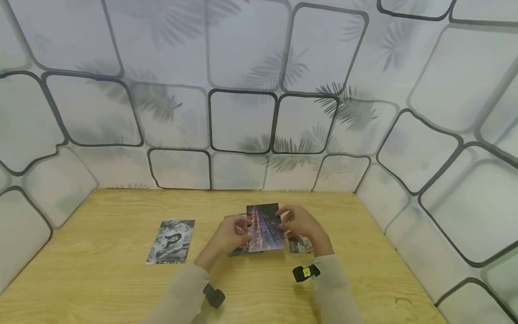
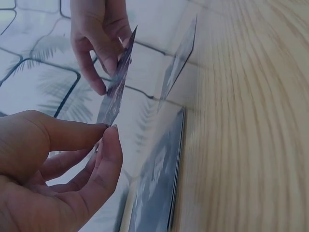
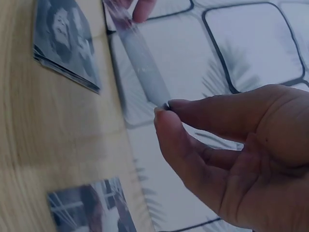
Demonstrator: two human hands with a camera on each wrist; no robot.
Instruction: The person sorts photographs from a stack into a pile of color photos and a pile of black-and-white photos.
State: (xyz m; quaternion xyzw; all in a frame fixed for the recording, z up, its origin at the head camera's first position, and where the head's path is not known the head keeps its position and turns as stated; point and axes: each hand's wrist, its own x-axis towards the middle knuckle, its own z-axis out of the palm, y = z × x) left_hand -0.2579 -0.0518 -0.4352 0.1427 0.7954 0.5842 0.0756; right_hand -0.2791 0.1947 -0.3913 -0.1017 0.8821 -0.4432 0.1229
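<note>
Both hands hold one photo of a night city street (image 1: 265, 227) above the wooden table (image 1: 121, 288). My left hand (image 1: 232, 234) pinches its left edge between thumb and fingers; in the left wrist view the photo (image 2: 116, 87) shows edge-on at my left hand's fingertips (image 2: 108, 133). My right hand (image 1: 297, 221) pinches the right edge, and the right wrist view shows the photo (image 3: 142, 67) meeting that hand's thumb and forefinger. Under the hands lies a small stack of photos (image 1: 238, 251), (image 2: 159, 183), (image 3: 65, 43).
A black-and-white photo (image 1: 171, 240) lies flat on the table to the left. Another photo (image 1: 300, 245), (image 3: 89, 208) lies under my right hand. Patterned white panels (image 1: 243, 121) wall in the table at the back and both sides. Wrist cameras (image 1: 305, 272) sit on both forearms.
</note>
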